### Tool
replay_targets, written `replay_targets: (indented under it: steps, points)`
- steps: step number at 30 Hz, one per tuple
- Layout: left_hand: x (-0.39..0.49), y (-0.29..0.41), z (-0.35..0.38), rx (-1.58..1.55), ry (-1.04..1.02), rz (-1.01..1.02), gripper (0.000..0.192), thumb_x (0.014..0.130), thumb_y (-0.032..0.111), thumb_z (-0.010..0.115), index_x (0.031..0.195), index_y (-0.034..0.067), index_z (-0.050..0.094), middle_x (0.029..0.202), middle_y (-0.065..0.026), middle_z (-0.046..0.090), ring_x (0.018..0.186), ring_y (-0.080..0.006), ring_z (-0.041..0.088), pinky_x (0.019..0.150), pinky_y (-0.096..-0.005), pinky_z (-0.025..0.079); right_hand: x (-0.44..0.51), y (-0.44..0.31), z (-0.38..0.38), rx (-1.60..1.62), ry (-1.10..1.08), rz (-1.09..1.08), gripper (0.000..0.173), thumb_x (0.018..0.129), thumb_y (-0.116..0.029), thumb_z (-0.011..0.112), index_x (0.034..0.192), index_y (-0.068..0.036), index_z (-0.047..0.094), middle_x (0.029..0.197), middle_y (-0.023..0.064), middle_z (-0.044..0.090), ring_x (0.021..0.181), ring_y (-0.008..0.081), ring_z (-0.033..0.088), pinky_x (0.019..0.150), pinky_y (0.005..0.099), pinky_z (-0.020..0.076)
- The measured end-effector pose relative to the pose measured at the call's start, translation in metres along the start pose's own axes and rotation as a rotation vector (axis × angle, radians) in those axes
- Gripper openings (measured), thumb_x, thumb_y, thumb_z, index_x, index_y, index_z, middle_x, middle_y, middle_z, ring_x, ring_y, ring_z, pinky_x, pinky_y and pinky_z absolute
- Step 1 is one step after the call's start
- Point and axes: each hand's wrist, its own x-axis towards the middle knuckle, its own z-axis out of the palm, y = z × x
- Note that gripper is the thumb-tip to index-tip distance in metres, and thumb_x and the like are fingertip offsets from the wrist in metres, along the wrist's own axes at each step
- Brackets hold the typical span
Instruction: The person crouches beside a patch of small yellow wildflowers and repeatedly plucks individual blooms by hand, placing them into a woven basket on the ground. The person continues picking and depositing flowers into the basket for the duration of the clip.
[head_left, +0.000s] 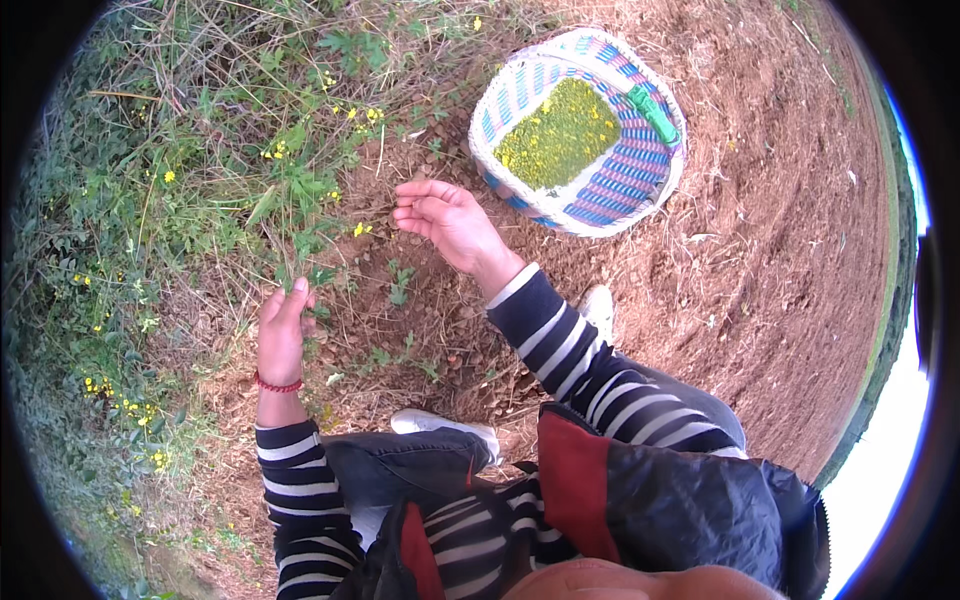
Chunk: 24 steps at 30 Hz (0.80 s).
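Observation:
My left hand (282, 334), with a red bracelet at the wrist, is at the edge of the weeds. Its thumb and fingers pinch a thin green plant stem (292, 259). Small yellow flowers (362, 229) stand just left of my right hand (446, 221). That hand is raised over the soil with its fingers bent and the thumb near them; whether anything small is between them cannot be made out. Beyond it, a woven basket (626, 180) in blue, pink and white holds a layer of picked yellow-green flower heads (559, 135).
Green tape wraps part of the basket's handle (652, 114). Dense weeds and dry grass (187, 97) with more yellow blossoms (142, 412) grow on the left. Bare brown soil (757, 247) stretches to the right. My white shoes (442, 424) are on the ground close below my hands.

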Motion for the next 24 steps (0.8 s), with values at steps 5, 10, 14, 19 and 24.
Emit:
replay_targets:
  steps: [5,10,14,19,24]
  points:
    - [-0.009,0.003,0.002,-0.007,0.014,0.009,0.032,0.087,0.037,0.049,0.074,0.008,0.051,0.069,0.0027,0.048,0.059,-0.005,0.043,0.055,-0.0189,0.037,-0.013,0.011,-0.002,0.001,0.039,0.065,0.013,0.087,-0.013,0.05,0.089,-0.001,0.057,0.079,0.0037,0.059,0.071,0.013,0.057,0.07,0.027,0.0491]
    - [-0.011,0.004,-0.001,-0.028,-0.024,0.037,0.03,0.086,0.037,0.051,0.075,0.009,0.049,0.071,0.0024,0.046,0.064,-0.0048,0.042,0.054,-0.0185,0.035,-0.022,0.009,0.012,-0.188,0.079,0.162,0.021,0.087,-0.023,0.054,0.071,-0.008,0.054,0.054,-0.0064,0.043,0.043,0.0038,0.038,0.04,0.019,0.0303]
    - [-0.015,0.003,-0.002,0.068,-0.047,0.061,0.03,0.087,0.035,0.049,0.073,0.009,0.048,0.069,0.0028,0.046,0.063,-0.0053,0.042,0.054,-0.0198,0.035,-0.024,-0.001,0.035,-0.349,0.087,0.132,0.021,0.086,-0.025,0.055,0.072,-0.008,0.056,0.05,-0.0094,0.036,0.037,0.001,0.026,0.034,0.0183,0.018]
    - [-0.021,0.001,-0.006,0.141,-0.032,0.03,0.032,0.088,0.035,0.045,0.074,0.007,0.05,0.07,0.0016,0.048,0.061,-0.0069,0.043,0.055,-0.0222,0.037,-0.018,0.005,0.068,-0.379,-0.063,0.097,0.02,0.086,-0.024,0.054,0.081,-0.006,0.06,0.051,-0.009,0.038,0.038,0.0004,0.028,0.034,0.0181,0.0199]
    - [-0.029,0.003,-0.005,0.186,-0.034,0.082,0.035,0.087,0.037,0.046,0.077,0.004,0.052,0.07,0.0004,0.05,0.062,-0.0078,0.046,0.056,-0.0227,0.039,-0.007,0.001,0.058,-0.254,-0.017,0.027,0.018,0.086,-0.022,0.054,0.084,-0.005,0.059,0.05,-0.0093,0.034,0.039,0.0008,0.026,0.035,0.0176,0.0208]
